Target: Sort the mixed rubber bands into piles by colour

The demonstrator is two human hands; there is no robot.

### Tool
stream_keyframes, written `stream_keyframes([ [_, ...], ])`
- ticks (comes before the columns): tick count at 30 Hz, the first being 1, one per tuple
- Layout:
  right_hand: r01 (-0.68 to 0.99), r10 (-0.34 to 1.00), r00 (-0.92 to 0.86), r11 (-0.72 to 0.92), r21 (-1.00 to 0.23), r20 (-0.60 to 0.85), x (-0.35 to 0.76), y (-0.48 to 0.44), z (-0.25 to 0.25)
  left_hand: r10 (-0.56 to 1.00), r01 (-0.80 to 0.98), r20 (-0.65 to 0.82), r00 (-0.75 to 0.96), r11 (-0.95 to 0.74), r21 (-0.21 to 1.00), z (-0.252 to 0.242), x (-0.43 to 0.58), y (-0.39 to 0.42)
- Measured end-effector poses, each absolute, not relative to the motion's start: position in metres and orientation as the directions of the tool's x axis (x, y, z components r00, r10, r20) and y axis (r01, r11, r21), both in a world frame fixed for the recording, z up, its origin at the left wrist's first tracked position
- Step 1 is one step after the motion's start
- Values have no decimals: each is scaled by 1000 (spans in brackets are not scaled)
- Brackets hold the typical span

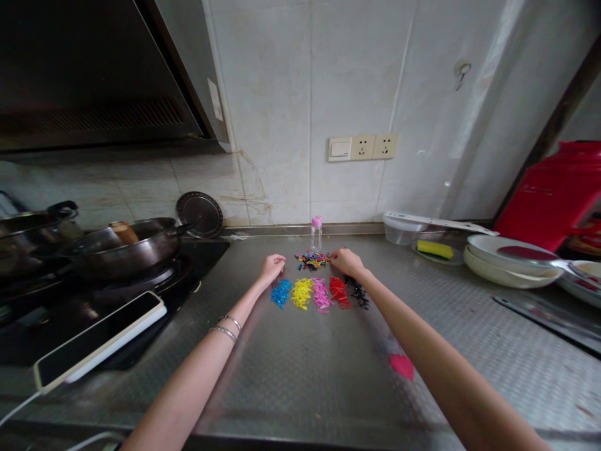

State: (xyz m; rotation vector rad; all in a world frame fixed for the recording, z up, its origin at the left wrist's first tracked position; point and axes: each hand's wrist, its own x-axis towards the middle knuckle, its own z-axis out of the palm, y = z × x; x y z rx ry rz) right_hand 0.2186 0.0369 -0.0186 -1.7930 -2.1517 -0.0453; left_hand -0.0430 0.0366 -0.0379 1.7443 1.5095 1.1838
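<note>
On the steel counter (300, 369) lie small sorted heaps of tiny plastic pieces: blue (280, 292), yellow (302, 292), pink (321, 294), red (339, 291) and black (359, 293). Behind them sits a mixed multicoloured heap (312, 259). My left hand (272, 268) rests curled just left of the mixed heap, above the blue heap. My right hand (346, 262) is at the heap's right edge, fingers pinched together at the pieces. A small clear bottle with a pink cap (317, 233) stands behind the mixed heap.
A stove with a wok (123, 249) and pots is at the left, a phone (101, 338) near its front edge. Stacked white plates (509, 260), a sponge (435, 248), a clear tub (402, 229) and a red container (556, 194) are at the right. A pink scrap (401, 366) lies on the counter.
</note>
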Motion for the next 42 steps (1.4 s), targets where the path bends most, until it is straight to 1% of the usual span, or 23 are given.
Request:
stream_keyframes([
  [4, 964, 953, -147, 199, -179, 266, 219, 37, -19, 965, 494, 263, -18, -220, 841, -36, -43, 35],
  [9, 953, 945, -154, 219, -209, 289, 222, 33, -18, 963, 485, 268, -21, -225, 845, -36, -42, 35],
  [15, 910, 941, -137, 242, -336, 309, 223, 29, -10, 964, 479, 266, -15, -226, 848, -38, -43, 36],
  [18, 865, 931, -169, 297, -404, 323, 220, 26, -7, 964, 470, 267, -13, -230, 852, -39, -44, 38],
  [21, 815, 908, -240, 381, -436, 344, 211, 18, -5, 965, 467, 263, -15, -226, 855, -42, -44, 41],
  [26, 692, 817, -416, 569, -444, 399, 185, -11, 0, 968, 451, 251, -5, -222, 864, -46, -44, 45],
  [30, 594, 740, -512, 672, -442, 436, 165, -33, 4, 970, 444, 243, -5, -216, 869, -45, -44, 43],
  [33, 563, 717, -548, 697, -444, 431, 155, -39, 1, 969, 449, 246, 4, -222, 866, -44, -44, 42],
  [42, 555, 712, -565, 702, -446, 417, 156, -39, -3, 964, 472, 265, 15, -240, 849, -44, -44, 41],
])
